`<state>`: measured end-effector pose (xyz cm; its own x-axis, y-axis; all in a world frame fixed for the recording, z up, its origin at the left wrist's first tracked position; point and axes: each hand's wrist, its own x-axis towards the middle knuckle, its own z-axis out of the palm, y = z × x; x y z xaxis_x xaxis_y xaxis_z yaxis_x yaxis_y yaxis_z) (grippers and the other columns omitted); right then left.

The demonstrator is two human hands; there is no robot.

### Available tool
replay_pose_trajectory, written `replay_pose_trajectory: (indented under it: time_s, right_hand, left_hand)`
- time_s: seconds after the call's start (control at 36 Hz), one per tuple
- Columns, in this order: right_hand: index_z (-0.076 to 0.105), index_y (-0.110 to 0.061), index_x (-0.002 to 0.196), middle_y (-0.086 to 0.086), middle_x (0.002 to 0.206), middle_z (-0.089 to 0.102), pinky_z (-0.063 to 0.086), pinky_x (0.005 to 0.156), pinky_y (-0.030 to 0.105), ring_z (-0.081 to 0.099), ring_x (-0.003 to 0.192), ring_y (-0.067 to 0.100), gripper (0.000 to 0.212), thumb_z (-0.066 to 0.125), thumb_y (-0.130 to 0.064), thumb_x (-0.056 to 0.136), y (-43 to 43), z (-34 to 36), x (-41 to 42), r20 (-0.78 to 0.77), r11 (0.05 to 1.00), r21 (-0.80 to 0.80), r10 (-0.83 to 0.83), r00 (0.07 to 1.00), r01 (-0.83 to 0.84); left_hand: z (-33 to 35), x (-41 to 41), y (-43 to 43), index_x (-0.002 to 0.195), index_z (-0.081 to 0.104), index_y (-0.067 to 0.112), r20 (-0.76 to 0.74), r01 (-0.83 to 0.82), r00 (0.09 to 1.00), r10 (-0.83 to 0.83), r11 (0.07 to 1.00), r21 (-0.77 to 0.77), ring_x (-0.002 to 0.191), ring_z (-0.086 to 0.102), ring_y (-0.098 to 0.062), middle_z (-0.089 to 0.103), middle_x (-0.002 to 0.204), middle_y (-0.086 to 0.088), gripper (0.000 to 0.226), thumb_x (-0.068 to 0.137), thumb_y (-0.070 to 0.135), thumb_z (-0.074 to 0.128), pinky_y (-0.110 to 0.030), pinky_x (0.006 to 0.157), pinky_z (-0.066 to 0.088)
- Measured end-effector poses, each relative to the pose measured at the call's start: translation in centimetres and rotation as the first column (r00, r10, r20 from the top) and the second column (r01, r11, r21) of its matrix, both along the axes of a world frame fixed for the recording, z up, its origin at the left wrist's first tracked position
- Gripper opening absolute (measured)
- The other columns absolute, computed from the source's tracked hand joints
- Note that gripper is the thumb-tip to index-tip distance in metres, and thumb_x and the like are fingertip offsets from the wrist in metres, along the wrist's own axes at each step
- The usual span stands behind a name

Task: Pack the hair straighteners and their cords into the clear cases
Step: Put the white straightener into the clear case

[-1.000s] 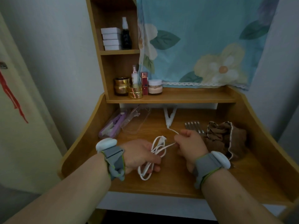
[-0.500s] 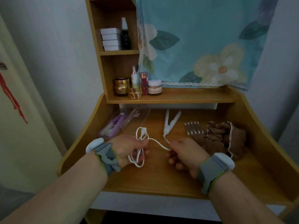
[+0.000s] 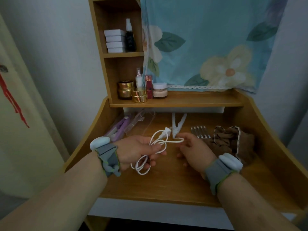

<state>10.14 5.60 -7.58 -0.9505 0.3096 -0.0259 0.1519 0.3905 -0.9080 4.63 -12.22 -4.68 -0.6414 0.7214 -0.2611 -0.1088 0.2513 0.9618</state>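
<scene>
At the far left of the table (image 3: 166, 184) a purple straightener (image 3: 119, 129) lies against the side wall, and it looks to sit inside a clear case (image 3: 141, 120), though the plastic is hard to read and I cannot tell whether the lid is closed. Next comes the left hand (image 3: 138, 152), its grip closed around a bundle of loops of the white cord (image 3: 156, 147); loops hang below the fist and more stand above it, with the plug (image 3: 166, 131) poking up at the top. From the bundle a short run of cord crosses to the right hand (image 3: 193, 149), whose grip pinches it between thumb and fingertips just below the white straightener (image 3: 177, 125), which lies on the table with its two arms spread toward the back. Further right sit a row of metal hair clips (image 3: 200, 131) and a brown cloth (image 3: 233, 140). Judging by this, the purple tool is likely packed or nearly so, while the white one is only part way: its cord is almost gathered, but the tool and cord are not yet in any case.
</scene>
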Motion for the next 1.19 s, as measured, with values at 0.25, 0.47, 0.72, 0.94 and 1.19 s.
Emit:
replay_pose_trajectory:
  time_s: [0.25, 0.47, 0.72, 0.94, 1.19]
  right_hand:
    - [0.054, -0.031, 0.121, 0.000, 0.113, 0.058, 0.056, 0.077, 0.036, 0.063, 0.083, 0.016, 0.028, 0.055, -0.029, 0.092, 0.2, -1.2, -1.4, -0.067, 0.924, 0.379, -0.035, 0.997, 0.058]
    - [0.053, -0.037, 0.125, -0.006, 0.123, 0.058, 0.046, 0.092, 0.029, 0.056, 0.106, 0.011, 0.029, 0.049, -0.031, 0.096, -0.3, -1.3, -0.9, -0.158, 0.858, 0.505, -0.011, 0.987, 0.091]
    - [0.058, -0.021, 0.119, 0.001, 0.118, 0.053, 0.033, 0.077, 0.019, 0.052, 0.099, 0.011, 0.033, 0.036, -0.036, 0.101, -2.0, -1.0, 0.3, -0.065, 0.772, 0.627, 0.187, 0.980, -0.106]
    - [0.057, -0.019, 0.109, 0.002, 0.097, 0.062, 0.042, 0.069, 0.018, 0.057, 0.080, 0.009, 0.021, 0.037, -0.024, 0.101, -2.9, -0.7, 0.4, -0.088, 0.894, 0.411, 0.234, 0.968, -0.179]
    - [0.060, -0.009, 0.104, 0.007, 0.092, 0.068, 0.055, 0.073, 0.035, 0.064, 0.075, 0.018, 0.025, 0.036, -0.016, 0.101, -3.2, -0.6, -0.1, 0.008, 0.955, 0.239, 0.177, 0.984, -0.174]
  left_hand:
    - [1.7, 0.5, 0.6, 0.089, 0.065, 0.008, -0.112, 0.052, 0.993, -0.025, 0.967, 0.249, 0.069, 0.061, -0.016, 0.056, 0.064, -0.001, 0.017, 0.083, 0.021, 0.056, -0.028, 0.065, 0.049]
    - [2.0, 0.6, 1.6, 0.091, 0.060, 0.004, -0.083, -0.065, 0.991, 0.107, 0.913, 0.403, 0.067, 0.059, -0.015, 0.054, 0.066, -0.003, 0.019, 0.083, 0.019, 0.052, -0.034, 0.072, 0.051]
    - [0.5, -0.4, 2.6, 0.092, 0.062, 0.006, 0.021, -0.377, 0.916, 0.400, 0.842, 0.385, 0.102, 0.065, -0.031, 0.069, 0.105, -0.019, 0.018, 0.095, 0.017, 0.048, -0.046, 0.092, 0.048]
    - [0.0, 0.1, 2.1, 0.099, 0.061, 0.006, -0.231, -0.248, 0.927, 0.296, 0.944, 0.218, 0.096, 0.068, -0.019, 0.074, 0.099, -0.005, 0.022, 0.097, 0.024, 0.048, -0.038, 0.089, 0.051]
    - [-0.6, 0.9, 2.3, 0.116, 0.051, 0.019, -0.858, -0.316, 0.507, -0.078, 0.910, -0.270, 0.100, 0.058, -0.014, 0.062, 0.109, 0.001, 0.024, 0.096, 0.031, 0.049, -0.023, 0.085, 0.041]
